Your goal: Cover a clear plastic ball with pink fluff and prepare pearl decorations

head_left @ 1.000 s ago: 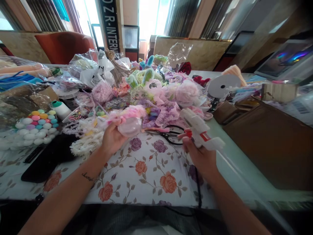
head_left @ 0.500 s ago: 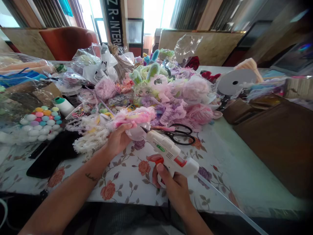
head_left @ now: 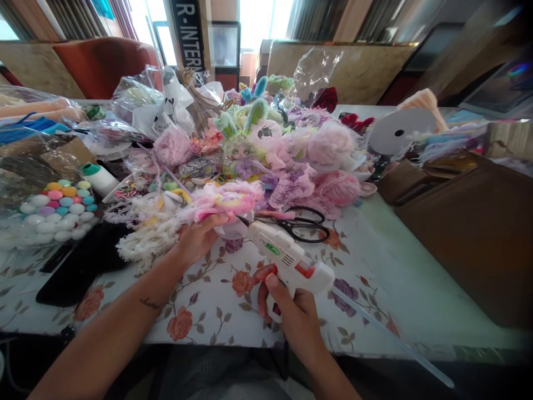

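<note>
The glue gun (head_left: 283, 251) has swung in from the right — right hand (head_left: 296, 312) wrapped round its handle, nozzle (head_left: 244, 220) now at the clear plastic (head_left: 231, 229), so gluing looks possible — while the left hand (head_left: 197, 240) pinches plastic and pink fluff (head_left: 233, 195) above the flowered cloth (head_left: 208, 303).

The left forearm (head_left: 106, 344) and right forearm (head_left: 328, 366) are uncovered and taper toward the wrist. The left hand (head_left: 200, 241) and right hand (head_left: 287, 305) are bare. Marking: one short line of dark cursive lettering (head_left: 150, 303) runs across the left forearm; it is too small to read. Lap clothing (head_left: 195, 372) is dark grey with a faint texture.
</note>
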`<state>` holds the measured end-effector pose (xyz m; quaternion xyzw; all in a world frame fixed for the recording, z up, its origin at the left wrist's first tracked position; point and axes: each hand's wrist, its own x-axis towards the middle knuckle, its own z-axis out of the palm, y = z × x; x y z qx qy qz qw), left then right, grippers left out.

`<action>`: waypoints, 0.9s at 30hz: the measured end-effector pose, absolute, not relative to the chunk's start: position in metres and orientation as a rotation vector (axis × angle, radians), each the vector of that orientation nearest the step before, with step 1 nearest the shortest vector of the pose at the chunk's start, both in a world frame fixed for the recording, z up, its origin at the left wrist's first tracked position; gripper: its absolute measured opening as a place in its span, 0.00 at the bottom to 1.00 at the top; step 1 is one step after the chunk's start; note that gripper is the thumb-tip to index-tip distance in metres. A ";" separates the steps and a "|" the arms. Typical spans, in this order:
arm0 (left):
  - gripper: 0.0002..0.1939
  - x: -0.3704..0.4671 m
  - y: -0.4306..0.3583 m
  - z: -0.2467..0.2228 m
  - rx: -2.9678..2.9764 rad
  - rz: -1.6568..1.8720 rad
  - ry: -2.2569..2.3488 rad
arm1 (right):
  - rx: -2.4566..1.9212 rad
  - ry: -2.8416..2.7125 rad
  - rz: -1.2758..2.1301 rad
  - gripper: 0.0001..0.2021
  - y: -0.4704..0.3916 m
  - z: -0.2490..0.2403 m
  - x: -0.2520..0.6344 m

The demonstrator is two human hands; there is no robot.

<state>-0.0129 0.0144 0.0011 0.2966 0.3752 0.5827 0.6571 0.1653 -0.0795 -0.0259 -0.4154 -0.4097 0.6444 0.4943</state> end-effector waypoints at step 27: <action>0.09 -0.014 0.015 0.000 0.733 1.303 0.905 | -1.105 -1.046 1.560 0.20 -0.078 -0.022 0.166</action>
